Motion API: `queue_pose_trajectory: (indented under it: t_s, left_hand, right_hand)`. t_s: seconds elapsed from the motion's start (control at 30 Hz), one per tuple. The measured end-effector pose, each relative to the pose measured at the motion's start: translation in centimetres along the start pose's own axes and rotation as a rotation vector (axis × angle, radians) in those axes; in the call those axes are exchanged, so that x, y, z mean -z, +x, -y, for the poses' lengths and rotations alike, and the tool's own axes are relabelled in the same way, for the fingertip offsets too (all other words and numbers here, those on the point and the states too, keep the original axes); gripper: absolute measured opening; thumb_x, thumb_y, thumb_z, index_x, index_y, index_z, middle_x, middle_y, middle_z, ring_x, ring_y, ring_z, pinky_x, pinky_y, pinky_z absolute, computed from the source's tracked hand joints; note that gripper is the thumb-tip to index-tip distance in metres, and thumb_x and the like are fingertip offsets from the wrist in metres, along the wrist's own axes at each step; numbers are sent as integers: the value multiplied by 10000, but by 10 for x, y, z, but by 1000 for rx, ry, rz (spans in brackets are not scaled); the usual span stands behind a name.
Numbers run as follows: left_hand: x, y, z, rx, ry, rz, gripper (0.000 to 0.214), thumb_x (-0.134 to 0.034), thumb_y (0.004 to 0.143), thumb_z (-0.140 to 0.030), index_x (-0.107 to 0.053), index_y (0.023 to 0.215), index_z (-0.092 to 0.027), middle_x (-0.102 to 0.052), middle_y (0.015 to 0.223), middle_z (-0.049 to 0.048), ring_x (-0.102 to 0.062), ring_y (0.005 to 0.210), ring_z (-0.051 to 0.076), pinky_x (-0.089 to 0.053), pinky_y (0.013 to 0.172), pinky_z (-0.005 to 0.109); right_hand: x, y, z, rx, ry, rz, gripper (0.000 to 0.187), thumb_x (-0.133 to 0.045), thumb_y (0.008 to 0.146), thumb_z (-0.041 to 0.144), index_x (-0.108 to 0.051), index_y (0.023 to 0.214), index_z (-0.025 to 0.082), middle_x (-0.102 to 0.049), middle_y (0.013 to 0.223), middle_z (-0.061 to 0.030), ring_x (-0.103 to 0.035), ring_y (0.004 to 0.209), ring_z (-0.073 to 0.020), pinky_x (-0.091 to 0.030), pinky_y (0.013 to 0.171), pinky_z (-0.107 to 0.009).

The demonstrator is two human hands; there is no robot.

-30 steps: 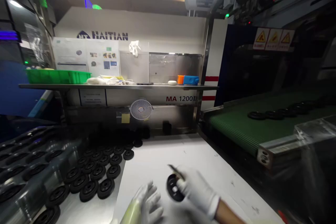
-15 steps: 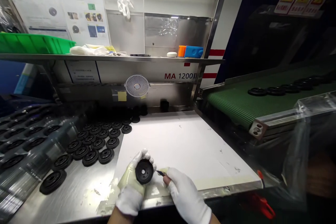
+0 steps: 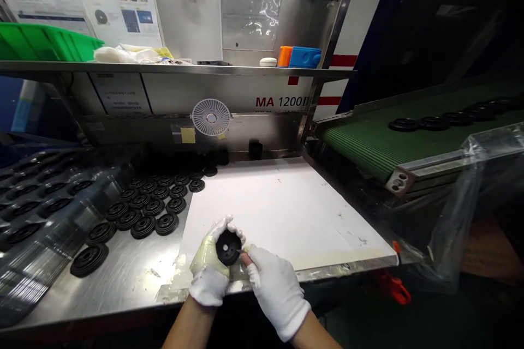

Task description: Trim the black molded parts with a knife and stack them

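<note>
My left hand, in a white glove with a yellowish coated palm, is closed around a round black plastic wheel. The wheel's face, with a pale hole near the middle, is turned up towards me. A white glove also covers my right hand, leaving the thumb tip bare. Its fingers pinch a small knife, whose thin dark tip meets the wheel's right edge. The fingers hide most of the knife. Both hands are over the front edge of a white sheet on the bench.
Several black wheels stand in rows on the steel bench, beside clear plastic trays. A green conveyor on the right carries more wheels. A small fan hangs below the shelf. Red-handled cutters hang at the front right.
The knife tip, apart from the wheel before, has come up to its edge. My hands have moved closer together, and the camera view has tilted down.
</note>
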State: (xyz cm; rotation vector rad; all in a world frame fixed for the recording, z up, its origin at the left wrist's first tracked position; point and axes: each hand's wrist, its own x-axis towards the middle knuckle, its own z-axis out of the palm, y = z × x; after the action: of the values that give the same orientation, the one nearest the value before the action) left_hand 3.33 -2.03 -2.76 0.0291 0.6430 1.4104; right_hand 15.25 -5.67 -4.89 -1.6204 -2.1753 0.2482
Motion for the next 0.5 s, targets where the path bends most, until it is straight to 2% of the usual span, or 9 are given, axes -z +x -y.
queue_pose_trajectory:
  t_s: [0.2,0.5]
  left_hand:
    - [7,9,6,-92,-20,13,110,-611,694,-95,-586,774,-166,-536,611,-20,-552,584,99,-506,629,251]
    - [5,5,6,-141,-4,31,149,-625,657,-78,-592,780,-155,-556,635,-6,-571,597,113,-501,605,246]
  right_hand:
    - [-10,-5,7,-47,32,6,283,-311,939,372,-563,863,269,-660,742,19,-601,636,-166,-254,526,-264]
    - [-10,-4,4,-76,12,-31,285,-308,941,353,-555,837,255,-648,720,14,-596,627,-162,-258,528,-260]
